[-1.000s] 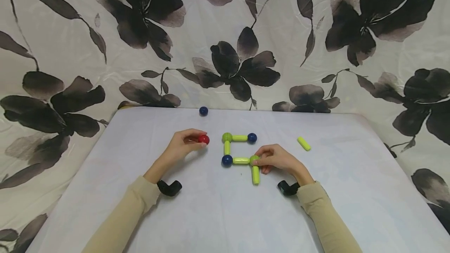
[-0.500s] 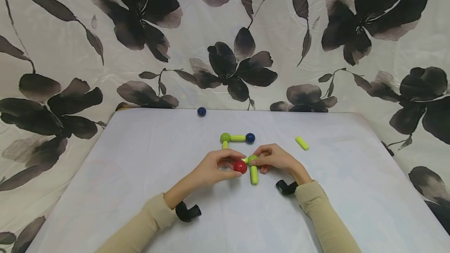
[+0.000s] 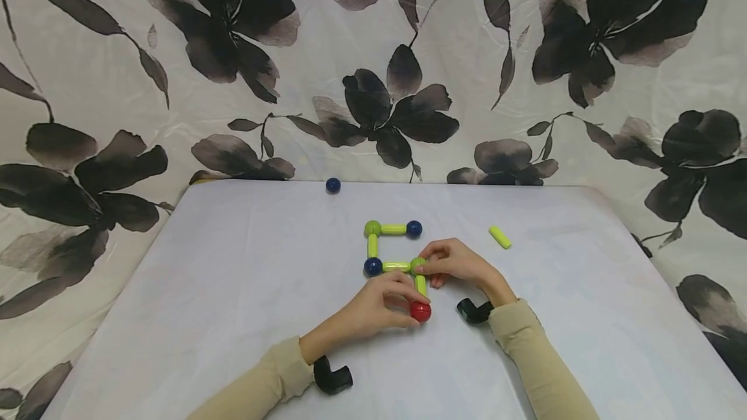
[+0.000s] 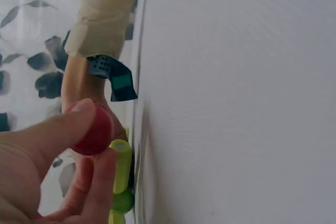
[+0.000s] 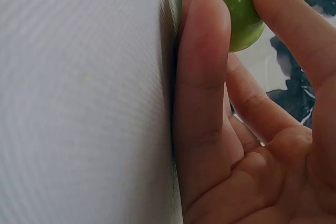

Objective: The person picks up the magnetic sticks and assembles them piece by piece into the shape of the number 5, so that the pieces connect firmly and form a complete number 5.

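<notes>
Between thumb and fingers, my left hand pinches a red ball at the near end of a yellow-green rod. In the left wrist view the red ball sits right by the rod's bare end. My right hand pinches the green ball from which that rod runs toward me; the right wrist view shows this green ball between thumb and finger. From it another rod leads left to a blue ball, then up to a second green ball and across to another blue ball.
A loose yellow-green rod lies on the white table at the right. One loose blue ball rests by the far edge. Behind the table hangs a floral cloth. Black wrist cameras stick out below both wrists.
The left hand has carried the red ball from left of the chain, rightward and toward me, to the near rod's end. The right hand has kept its grip on the green ball.
</notes>
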Motion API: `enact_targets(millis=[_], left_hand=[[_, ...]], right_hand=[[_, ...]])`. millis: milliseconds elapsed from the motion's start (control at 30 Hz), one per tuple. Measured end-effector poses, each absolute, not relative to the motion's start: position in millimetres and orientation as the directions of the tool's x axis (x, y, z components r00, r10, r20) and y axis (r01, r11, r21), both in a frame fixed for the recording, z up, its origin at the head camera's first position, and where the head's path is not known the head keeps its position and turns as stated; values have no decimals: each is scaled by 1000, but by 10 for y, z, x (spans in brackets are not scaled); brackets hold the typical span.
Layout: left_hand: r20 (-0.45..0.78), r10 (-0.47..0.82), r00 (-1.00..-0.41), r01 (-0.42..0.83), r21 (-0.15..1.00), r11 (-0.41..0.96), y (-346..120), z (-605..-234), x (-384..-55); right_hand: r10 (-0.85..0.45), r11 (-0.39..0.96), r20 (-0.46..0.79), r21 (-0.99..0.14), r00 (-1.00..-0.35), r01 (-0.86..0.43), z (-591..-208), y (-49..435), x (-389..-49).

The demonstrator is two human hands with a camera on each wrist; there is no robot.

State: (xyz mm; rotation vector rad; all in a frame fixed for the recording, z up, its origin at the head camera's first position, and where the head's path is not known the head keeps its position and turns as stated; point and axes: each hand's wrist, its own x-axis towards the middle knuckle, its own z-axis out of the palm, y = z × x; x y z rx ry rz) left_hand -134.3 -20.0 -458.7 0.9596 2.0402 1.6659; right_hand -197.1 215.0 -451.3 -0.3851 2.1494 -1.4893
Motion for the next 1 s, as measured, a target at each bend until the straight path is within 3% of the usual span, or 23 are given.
enact_targets(millis=[400, 767, 1000], left_hand=[[285, 682, -674, 490, 863, 123, -182, -4834, -1382], [316, 672, -669, 529, 838, 132, -178, -4540, -1253], [295, 677, -674, 519, 842, 149, -159, -4754, -1347]], right_hand=[[-487, 366, -241, -929, -840, 54, -4506, 2140, -1970], [-489, 365, -233, -930, -841, 46, -4492, 2145, -1961], [-487, 368, -235, -929, -841, 47, -4499, 2136, -1961]])
